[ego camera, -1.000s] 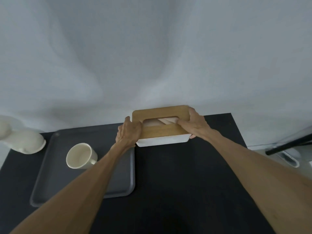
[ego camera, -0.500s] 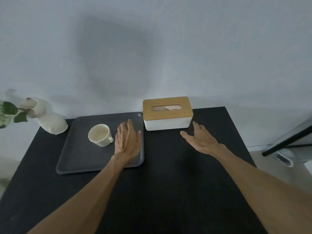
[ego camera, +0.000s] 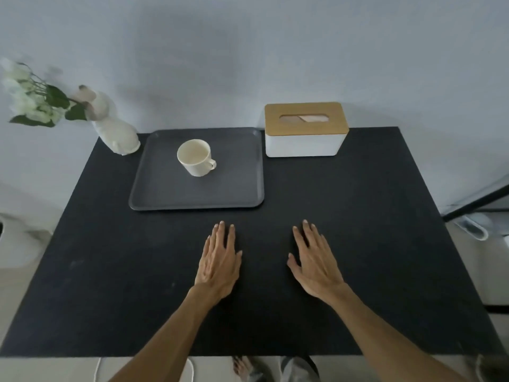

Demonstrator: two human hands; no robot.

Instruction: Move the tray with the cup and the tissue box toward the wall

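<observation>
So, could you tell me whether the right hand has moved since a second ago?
Yes. The right hand let go of the tissue box and drew back from the wall, now lying flat and empty.

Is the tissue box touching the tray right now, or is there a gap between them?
Cannot tell. In the head view the tissue box stands right beside the tray at its far right corner; their edges nearly meet, and no clear gap or contact shows.

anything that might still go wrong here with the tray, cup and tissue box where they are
Little, judging by this view. The cup stands loose on the tray, so a knock could tip it. The vase leans near the table's back left corner beside the tray; bumping the tray might topple it. Both hands lie flat, clear of everything.
</observation>
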